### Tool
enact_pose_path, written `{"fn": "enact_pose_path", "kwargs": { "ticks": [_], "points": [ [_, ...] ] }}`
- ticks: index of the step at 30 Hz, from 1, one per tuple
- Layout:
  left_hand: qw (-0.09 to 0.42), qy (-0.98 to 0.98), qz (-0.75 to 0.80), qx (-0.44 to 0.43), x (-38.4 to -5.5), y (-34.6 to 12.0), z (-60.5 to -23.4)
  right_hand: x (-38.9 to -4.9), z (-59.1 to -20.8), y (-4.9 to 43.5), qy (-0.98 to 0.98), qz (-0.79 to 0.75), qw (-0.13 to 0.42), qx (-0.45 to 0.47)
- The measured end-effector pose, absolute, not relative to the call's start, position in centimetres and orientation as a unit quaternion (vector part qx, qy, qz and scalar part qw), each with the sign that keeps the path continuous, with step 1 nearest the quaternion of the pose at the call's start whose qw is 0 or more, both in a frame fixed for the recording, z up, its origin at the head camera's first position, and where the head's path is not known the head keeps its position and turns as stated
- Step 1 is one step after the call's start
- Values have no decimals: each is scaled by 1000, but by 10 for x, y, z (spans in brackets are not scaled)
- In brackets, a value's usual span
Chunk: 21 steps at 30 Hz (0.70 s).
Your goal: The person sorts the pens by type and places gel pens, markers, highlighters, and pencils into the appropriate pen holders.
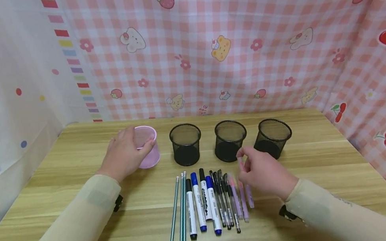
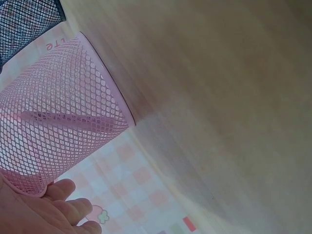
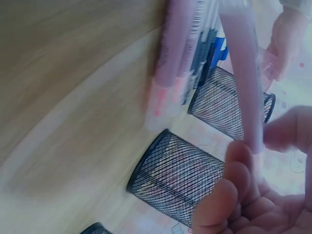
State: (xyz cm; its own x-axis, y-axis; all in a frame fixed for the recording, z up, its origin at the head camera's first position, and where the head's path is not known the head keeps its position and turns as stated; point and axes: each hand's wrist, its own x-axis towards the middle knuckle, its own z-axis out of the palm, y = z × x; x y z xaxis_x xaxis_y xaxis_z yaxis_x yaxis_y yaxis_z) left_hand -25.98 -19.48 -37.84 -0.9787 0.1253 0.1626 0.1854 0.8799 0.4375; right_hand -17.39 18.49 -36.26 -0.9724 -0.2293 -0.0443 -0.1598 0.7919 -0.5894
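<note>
At the left of the row, my left hand (image 1: 122,154) grips the rim of a pink mesh pen cup (image 1: 151,157), thumb at the near side. Through the mesh in the left wrist view, a pink pen (image 2: 73,121) shows inside that cup. My right hand (image 1: 265,174) pinches a pink highlighter (image 3: 243,78) between thumb and fingers, raised over the right end of the row of pens. Below it, more pink highlighters (image 1: 244,206) lie on the table beside several black gel pens (image 1: 228,200).
Three black mesh cups (image 1: 186,145), (image 1: 231,142), (image 1: 273,139) stand right of the pink one. Blue and black markers (image 1: 199,203) and teal pencils (image 1: 182,217) lie left of the gel pens on the wooden table (image 1: 137,230). A patterned cloth (image 1: 196,84) hangs behind.
</note>
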Motion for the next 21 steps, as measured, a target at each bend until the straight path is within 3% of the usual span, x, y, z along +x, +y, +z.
{"fn": "enact_pose_path", "kwargs": {
  "ticks": [10,21],
  "points": [
    [66,-967,-235,-80,-260,-195,-380,-183,-364,167,910,-390,-45,-133],
    [61,-967,-235,-80,-260,-196,-378,-194,-361,138,852,-496,-94,-139]
  ]
}}
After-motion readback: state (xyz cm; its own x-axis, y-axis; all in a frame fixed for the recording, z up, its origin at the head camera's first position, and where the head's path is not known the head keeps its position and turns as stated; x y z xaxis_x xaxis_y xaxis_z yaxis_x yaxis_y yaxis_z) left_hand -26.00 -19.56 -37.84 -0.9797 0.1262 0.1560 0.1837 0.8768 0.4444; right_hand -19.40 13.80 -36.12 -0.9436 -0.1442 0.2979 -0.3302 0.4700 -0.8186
